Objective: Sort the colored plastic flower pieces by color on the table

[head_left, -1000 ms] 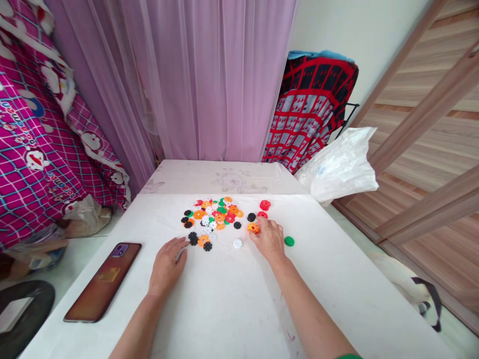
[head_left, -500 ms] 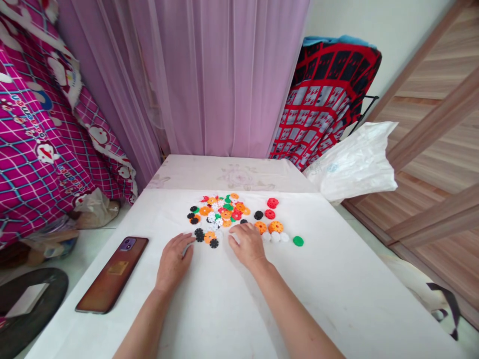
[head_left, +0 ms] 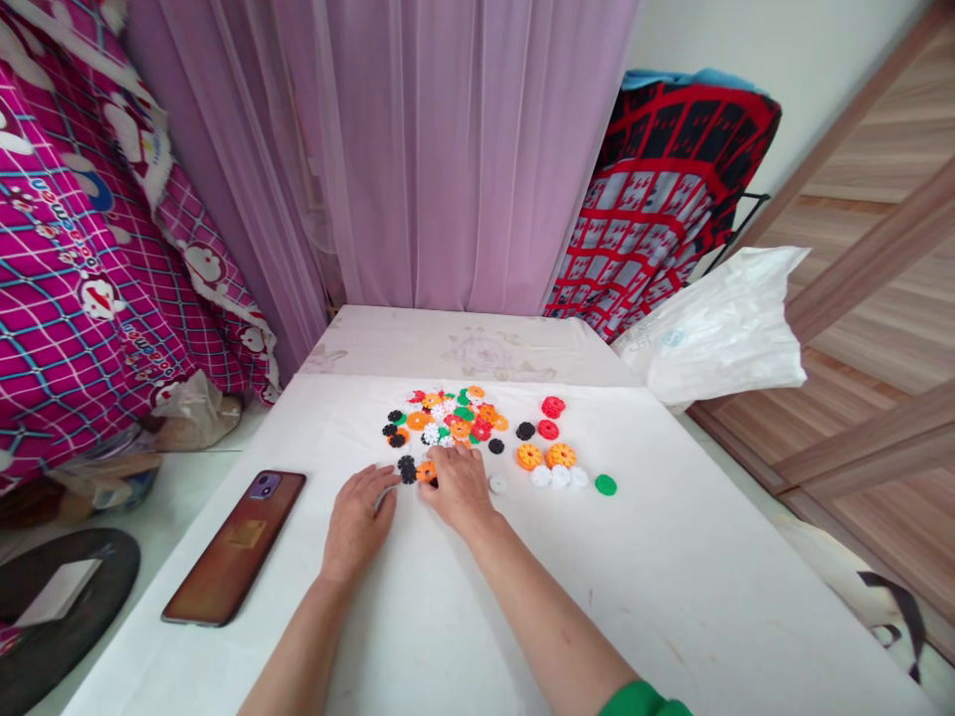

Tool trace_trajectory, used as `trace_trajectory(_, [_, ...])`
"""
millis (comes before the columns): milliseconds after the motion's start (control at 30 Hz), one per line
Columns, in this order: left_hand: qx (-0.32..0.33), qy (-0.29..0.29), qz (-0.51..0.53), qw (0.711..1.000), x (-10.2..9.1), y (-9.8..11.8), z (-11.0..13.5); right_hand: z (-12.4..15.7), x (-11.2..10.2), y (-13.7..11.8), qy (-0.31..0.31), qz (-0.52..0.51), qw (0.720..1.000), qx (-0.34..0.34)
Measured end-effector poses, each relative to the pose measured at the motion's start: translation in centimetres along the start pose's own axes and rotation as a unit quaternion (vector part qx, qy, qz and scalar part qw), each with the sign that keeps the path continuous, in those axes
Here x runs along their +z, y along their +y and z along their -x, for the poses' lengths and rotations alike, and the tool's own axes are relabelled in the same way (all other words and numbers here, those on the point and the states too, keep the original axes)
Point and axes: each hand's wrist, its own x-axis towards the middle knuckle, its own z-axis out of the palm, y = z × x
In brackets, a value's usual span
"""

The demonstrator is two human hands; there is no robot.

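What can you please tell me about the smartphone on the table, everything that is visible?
The smartphone lies flat with its back up, so its screen is hidden. The back is reddish brown and looks smooth and slightly shiny, with a dark edge and rounded corners. A purplish camera block sits at the far end, and a small golden-brown rectangle below it. The phone rests at a slant on the white table cover, left of the left hand; neither of the hands touches it.

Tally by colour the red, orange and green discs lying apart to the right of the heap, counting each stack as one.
Red discs: 2
Orange discs: 2
Green disc: 1
Total: 5
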Motion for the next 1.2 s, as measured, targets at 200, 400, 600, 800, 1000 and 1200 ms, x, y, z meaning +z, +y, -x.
trace_trajectory(200, [-0.002,-0.003,0.003,1.000,0.0,-0.1,0.0,0.1,-0.9,1.8,0.078,-0.049,0.996,0.009])
trace_trajectory(400, [-0.005,-0.007,0.002,1.000,-0.2,0.0,0.0,1.0,-4.8,9.6,0.124,0.019,0.987,0.098])
trace_trajectory(600, [-0.001,-0.003,-0.001,1.000,0.0,-0.2,0.0,2.5,-6.6,14.1,0.072,0.110,0.987,0.094])
trace_trajectory(800, [0.004,-0.003,-0.009,1.000,0.0,-0.3,-0.1,2.5,-5.6,13.8,0.053,0.116,0.988,0.086])
trace_trajectory(1000, [0.005,-0.001,-0.003,1.000,-0.1,-0.1,-0.1,3.2,-5.9,13.8,0.065,0.103,0.989,0.084])
trace_trajectory(1200, [0.007,-0.001,-0.009,1.000,0.0,-0.3,-0.1,6.0,-5.3,10.3,0.034,0.074,0.989,0.120])
